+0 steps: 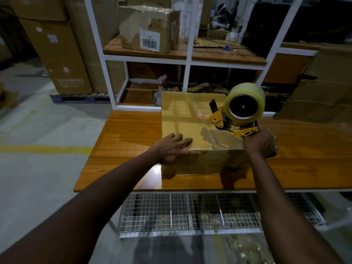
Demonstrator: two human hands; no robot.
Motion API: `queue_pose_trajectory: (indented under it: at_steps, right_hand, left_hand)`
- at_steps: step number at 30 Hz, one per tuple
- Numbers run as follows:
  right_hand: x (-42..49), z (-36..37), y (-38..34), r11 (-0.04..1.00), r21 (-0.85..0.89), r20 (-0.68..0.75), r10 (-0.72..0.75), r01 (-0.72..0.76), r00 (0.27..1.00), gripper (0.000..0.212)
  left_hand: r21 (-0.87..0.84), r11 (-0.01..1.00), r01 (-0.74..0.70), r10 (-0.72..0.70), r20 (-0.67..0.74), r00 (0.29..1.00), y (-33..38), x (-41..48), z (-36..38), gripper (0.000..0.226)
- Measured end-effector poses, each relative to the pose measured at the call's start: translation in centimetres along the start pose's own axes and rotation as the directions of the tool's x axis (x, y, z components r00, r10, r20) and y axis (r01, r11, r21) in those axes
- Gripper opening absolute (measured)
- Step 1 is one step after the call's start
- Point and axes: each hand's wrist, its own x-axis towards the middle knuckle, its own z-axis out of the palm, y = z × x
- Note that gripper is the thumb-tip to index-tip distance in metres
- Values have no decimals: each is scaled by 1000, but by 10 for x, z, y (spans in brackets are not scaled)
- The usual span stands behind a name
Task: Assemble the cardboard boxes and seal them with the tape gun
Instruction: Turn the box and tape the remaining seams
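Brown cardboard box point(190, 119) on wooden desk point(123, 141): judged light, hollow, easily dented; steady it flat on top. Left hand point(172, 147) lies flat on its near edge; right hand point(259, 141) clamps yellow tape gun point(238, 115) at its right.

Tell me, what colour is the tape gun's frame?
Yellow, with black parts; the head view shows the tape gun best.
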Motion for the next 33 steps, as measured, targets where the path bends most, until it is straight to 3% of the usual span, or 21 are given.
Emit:
queue_pose_trajectory:
  at_steps: [4, 7, 11, 13, 19, 24, 27, 33]
  right_hand:
    - [9, -9, 10, 999, -8, -39, 35, -35, 999, 16]
    - [13, -15, 20, 998, -22, -63, 50, -52, 997, 21]
    - [18, -23, 34, 997, -29, -81, 63, -66, 995, 20]
    - [20, -26, 39, 997, -19, -85, 79, -81, 993, 18]
    - [30, -39, 57, 991, -49, -111, 117, -123, 987, 11]
    - [42, -44, 79, 985, -64, -136, 152, -162, 979, 10]
    - [52, -47, 93, 985, -46, -122, 162, -168, 979, 9]
    - [91, -51, 118, 987, -9, -114, 157, -160, 981, 12]
  left_hand:
    - [148, 988, 33, -23, -71, 997, 12, 3, 19, 88]
    - [105, 994, 25, -10, -144, 990, 9, 4, 24, 90]
    - [135, 975, -179, 200, -168, 965, 17, 22, 16, 72]
    - [161, 960, -231, 257, -170, 951, 28, 46, 9, 77]
    - [256, 965, -56, 86, -110, 990, 49, 94, 3, 107]
    - [251, 963, -102, 125, -76, 989, 52, 99, 9, 97]
    - [252, 958, -138, 174, -126, 977, 63, 119, -2, 92]
    - [205, 979, 4, 6, -49, 999, 87, 175, -15, 91]
